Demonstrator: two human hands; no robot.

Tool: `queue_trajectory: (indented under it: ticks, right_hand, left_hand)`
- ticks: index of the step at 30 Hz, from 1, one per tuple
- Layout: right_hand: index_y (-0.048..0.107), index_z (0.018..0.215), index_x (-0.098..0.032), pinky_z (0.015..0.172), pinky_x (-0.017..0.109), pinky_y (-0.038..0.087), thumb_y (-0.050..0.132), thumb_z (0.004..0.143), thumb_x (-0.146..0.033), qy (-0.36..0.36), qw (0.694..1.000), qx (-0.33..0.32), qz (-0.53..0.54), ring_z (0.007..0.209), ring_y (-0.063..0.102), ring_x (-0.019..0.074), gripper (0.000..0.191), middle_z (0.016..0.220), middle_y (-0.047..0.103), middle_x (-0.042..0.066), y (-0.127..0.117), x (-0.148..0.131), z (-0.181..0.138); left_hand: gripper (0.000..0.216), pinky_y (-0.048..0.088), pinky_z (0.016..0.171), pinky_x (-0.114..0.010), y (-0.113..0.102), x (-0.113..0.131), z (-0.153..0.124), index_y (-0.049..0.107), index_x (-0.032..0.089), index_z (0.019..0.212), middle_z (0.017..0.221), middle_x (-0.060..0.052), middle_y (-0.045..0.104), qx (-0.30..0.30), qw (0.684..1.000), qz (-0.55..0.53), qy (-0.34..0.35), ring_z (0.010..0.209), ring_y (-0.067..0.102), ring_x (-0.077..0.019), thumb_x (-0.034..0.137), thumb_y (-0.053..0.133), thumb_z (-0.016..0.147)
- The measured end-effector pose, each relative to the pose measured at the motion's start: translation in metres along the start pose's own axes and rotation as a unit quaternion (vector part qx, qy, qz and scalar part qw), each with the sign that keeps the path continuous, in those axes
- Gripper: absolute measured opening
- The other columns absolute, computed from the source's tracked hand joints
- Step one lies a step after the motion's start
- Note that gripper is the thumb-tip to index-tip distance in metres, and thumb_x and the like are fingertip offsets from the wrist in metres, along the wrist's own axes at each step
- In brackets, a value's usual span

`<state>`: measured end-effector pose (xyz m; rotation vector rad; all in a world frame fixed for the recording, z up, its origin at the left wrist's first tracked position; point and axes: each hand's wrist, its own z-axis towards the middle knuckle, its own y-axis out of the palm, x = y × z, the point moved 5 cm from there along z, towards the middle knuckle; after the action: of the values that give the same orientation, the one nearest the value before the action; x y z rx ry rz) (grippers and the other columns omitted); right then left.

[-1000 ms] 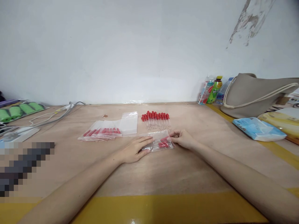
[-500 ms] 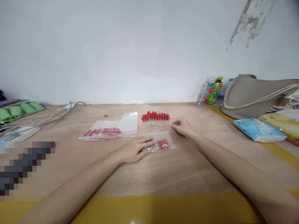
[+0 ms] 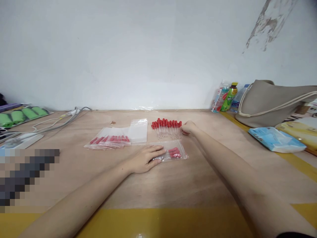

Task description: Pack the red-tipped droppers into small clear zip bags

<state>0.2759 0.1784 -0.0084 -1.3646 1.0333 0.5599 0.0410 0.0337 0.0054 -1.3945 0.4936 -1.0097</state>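
My left hand [image 3: 145, 159] lies flat with fingers spread on a clear zip bag [image 3: 183, 152], pressing it to the table. Inside that bag are several red-bulbed droppers [image 3: 174, 152]. Behind it, a dense row of loose droppers [image 3: 165, 127] shows red bulbs at the back and thin clear stems toward me. At the row's right end is my right hand [image 3: 189, 127], its fingers curled together beside the last dropper; what they grip, if anything, is hidden. To the left, filled bags [image 3: 106, 138] of droppers overlap in a fan, with flat clear bags [image 3: 138, 132] beside them.
Cables [image 3: 66, 120] and a pack of green rolls [image 3: 23, 115] sit at far left. Bottles [image 3: 229, 97], a grey bag [image 3: 269, 102] and a blue tissue pack [image 3: 276, 139] stand at right. A white wall [image 3: 119, 56] closes off the back.
My right hand has moved slightly left and back, up against the end of the dropper row, and its fingers have turned down. My left hand stays on the bag.
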Motion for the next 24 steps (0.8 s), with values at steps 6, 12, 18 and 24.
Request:
queue_trajectory:
  ticks: [6, 12, 18, 24]
  right_hand:
    - [0.05, 0.093, -0.013, 0.035, 0.019, 0.034, 0.058, 0.064, -0.015, -0.012, 0.994, 0.013, 0.108, 0.038, 0.045, 0.0091, 0.03, 0.044, 0.046, -0.005, -0.009, 0.007, -0.01]
    - [0.026, 0.113, -0.022, 0.038, 0.017, 0.041, 0.046, 0.064, -0.012, -0.026, 0.969, 0.02, 0.244, 0.042, 0.05, 0.0081, 0.054, 0.057, 0.046, -0.009, -0.024, 0.034, -0.051]
    - [0.025, 0.101, -0.025, 0.046, 0.021, 0.049, 0.058, 0.06, -0.018, -0.086, 0.933, 0.036, 0.348, 0.047, 0.056, 0.0095, 0.053, 0.062, 0.05, -0.01, -0.023, 0.045, -0.096]
    - [0.024, 0.096, -0.025, 0.059, 0.028, 0.053, 0.059, 0.067, -0.033, -0.134, 0.917, 0.002, 0.376, 0.055, 0.061, 0.0111, 0.045, 0.067, 0.055, -0.008, -0.007, 0.035, -0.106]
  left_hand:
    - [0.043, 0.026, 0.105, -0.04, 0.0, 0.0, -0.001, 0.034, 0.03, 0.134, 0.139, -0.002, 0.035, -0.009, 1.0, 0.007, -0.009, 0.126, 0.034, -0.0206, 0.038, 0.035, 0.092]
    - [0.043, 0.027, 0.105, -0.039, -0.001, 0.001, 0.0, 0.033, 0.031, 0.134, 0.139, -0.001, 0.034, -0.008, 1.0, 0.015, -0.004, 0.126, 0.035, -0.0202, 0.036, 0.036, 0.092]
    - [0.043, 0.026, 0.106, -0.04, -0.001, 0.001, 0.0, 0.032, 0.031, 0.134, 0.14, -0.002, 0.034, -0.009, 1.0, 0.019, -0.003, 0.127, 0.034, -0.0197, 0.036, 0.036, 0.092]
    - [0.042, 0.026, 0.106, -0.039, -0.001, 0.001, 0.0, 0.033, 0.03, 0.134, 0.139, -0.002, 0.034, -0.002, 1.0, 0.009, -0.002, 0.127, 0.033, -0.0193, 0.036, 0.036, 0.092]
